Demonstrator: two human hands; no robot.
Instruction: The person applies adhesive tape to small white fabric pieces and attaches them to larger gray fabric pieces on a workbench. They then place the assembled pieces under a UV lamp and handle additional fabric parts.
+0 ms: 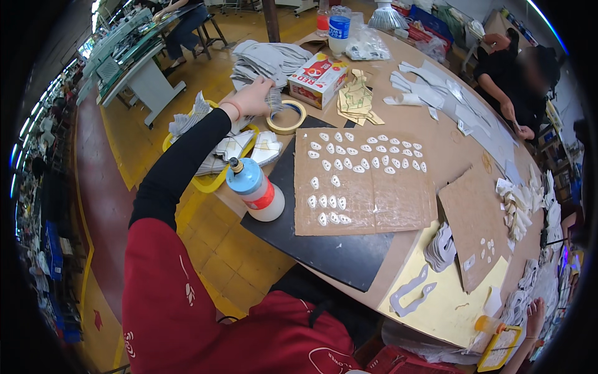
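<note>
Stretched out to the far left of the table, my left hand (250, 98) has its fingers closed on a small bundle of grey striped cut pieces (274, 100). Just behind it lies a tall pile of grey cut pieces (274, 60). A roll of tan tape (288, 118) sits close to its right. Below my forearm, a yellow basket (210, 184) holds grey and white pieces. Nearer me stands a bottle with a light blue top (255, 190). My right hand is out of view.
Rows of small white pieces lie on a cardboard sheet (398, 206) over a black mat (336, 255). A red and yellow box (318, 80) stands behind, beside yellowish templates (358, 98). Co-workers' hands (525, 132) show at the right, another hand (535, 316) at lower right.
</note>
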